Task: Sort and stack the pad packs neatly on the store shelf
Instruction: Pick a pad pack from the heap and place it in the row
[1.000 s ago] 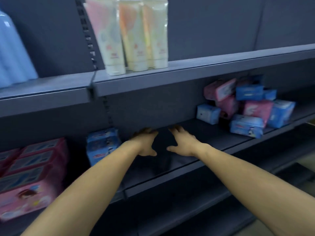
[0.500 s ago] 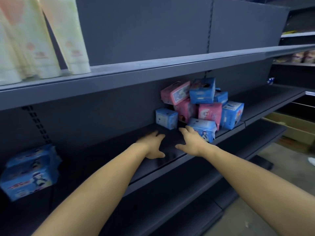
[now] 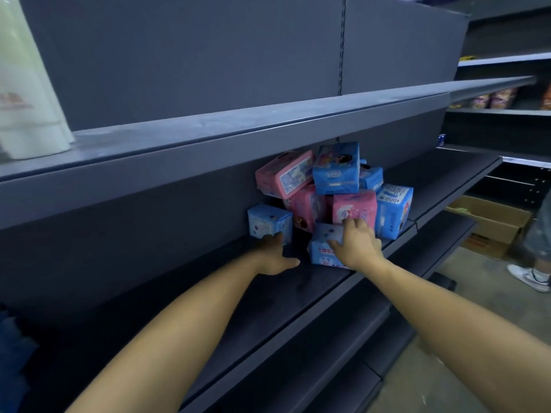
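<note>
Pad packs in pink and blue soft plastic wrap [image 3: 334,189] sit jumbled in a loose heap at the centre of the frame, on the dark grey metal shelf [image 3: 268,296]. Right fingers [image 3: 356,226] curl over the low blue pack at the front of the heap [image 3: 323,253], grasping its top; the right hand [image 3: 356,247] covers much of it. Left fingers [image 3: 277,241] lie stretched and released, touching the small pale blue square pack [image 3: 268,222] that stands just left of the heap, the left hand [image 3: 272,257] resting low on the shelf. Pale cream tubes [image 3: 26,99] stand at upper left on the shelf above. An open brown cardboard box [image 3: 492,225] lies on the floor at right.
</note>
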Demonstrator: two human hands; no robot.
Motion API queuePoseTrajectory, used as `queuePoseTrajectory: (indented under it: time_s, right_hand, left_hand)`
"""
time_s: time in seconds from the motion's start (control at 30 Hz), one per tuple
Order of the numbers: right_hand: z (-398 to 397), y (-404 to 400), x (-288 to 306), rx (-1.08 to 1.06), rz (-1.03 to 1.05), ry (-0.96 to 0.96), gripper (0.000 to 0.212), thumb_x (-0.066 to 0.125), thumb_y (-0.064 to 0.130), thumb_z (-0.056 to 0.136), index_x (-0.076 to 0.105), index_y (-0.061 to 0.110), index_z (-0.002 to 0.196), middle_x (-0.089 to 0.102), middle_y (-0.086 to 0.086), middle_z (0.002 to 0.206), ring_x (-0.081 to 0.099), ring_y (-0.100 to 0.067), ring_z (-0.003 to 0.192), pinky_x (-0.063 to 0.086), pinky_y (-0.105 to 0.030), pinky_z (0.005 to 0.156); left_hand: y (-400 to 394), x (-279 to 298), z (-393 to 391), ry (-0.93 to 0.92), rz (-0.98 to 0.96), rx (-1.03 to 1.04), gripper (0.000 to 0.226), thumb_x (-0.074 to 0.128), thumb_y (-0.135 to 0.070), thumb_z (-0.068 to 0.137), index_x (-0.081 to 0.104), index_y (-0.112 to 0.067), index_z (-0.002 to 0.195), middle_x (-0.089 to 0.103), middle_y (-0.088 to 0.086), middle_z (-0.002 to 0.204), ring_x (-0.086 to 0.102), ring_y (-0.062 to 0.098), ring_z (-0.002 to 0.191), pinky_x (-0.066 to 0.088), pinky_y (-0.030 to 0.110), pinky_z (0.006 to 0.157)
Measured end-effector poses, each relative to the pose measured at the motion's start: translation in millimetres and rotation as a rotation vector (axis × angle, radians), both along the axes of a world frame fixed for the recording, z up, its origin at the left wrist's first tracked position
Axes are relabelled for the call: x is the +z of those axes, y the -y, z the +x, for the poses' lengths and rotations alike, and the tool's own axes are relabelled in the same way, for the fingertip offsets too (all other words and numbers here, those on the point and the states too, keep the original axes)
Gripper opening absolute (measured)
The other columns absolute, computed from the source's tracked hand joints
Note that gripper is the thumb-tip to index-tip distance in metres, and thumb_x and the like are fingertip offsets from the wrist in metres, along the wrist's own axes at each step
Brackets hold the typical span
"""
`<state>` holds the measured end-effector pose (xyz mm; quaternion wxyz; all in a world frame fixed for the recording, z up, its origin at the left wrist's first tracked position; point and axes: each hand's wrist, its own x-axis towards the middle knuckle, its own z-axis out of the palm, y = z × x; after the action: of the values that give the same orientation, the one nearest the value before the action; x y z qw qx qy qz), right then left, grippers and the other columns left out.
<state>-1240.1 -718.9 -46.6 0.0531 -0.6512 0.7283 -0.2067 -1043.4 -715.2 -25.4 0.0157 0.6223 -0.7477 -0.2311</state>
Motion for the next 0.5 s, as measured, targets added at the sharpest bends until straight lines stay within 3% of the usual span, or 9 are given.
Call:
queuePoseTrajectory:
  time_s: [0.17, 0.3, 0.5]
  right_hand:
    - [-23.5, 21.0, -3.2, -0.199, 0.114, 0.235, 0.069, 0.05, 0.048, 0.093, 0.028, 0.001, 0.138, 0.032, -0.021, 0.141, 0.035, -0.039, 0.127, 0.036, -0.049, 0.101]
    - [-32.9, 38.6, -10.4, -0.226, 0.171, 0.382, 0.07, 0.047, 0.051, 0.093, 0.027, 0.0, 0.137, 0.033, -0.022, 0.14, 0.038, -0.041, 0.126, 0.038, -0.047, 0.1]
    - [-32.5, 53.0, -22.8, -0.226, 0.24, 0.587, 0.075, 0.05, 0.049, 0.093, 0.026, -0.004, 0.141, 0.043, -0.021, 0.137, 0.046, -0.038, 0.122, 0.041, -0.04, 0.098]
  left_hand:
    - [24.4, -14.9, -26.3, -0.147, 0.035, 0.023, 0.089, 0.052, -0.053, 0.092, 0.005, -0.01, 0.153, 0.016, 0.007, 0.159, 0.026, 0.022, 0.142, 0.027, 0.028, 0.108]
    - [38.1, -22.9, -44.4, -0.258, 0.082, 0.071, 0.086, 0.051, -0.052, 0.093, 0.006, -0.01, 0.153, 0.014, 0.006, 0.16, 0.022, 0.022, 0.144, 0.024, 0.029, 0.11]
    - [50.5, -31.7, -65.9, -0.446, 0.162, 0.198, 0.079, 0.049, -0.052, 0.094, 0.015, -0.011, 0.152, 0.022, 0.006, 0.157, 0.027, 0.021, 0.141, 0.026, 0.024, 0.095]
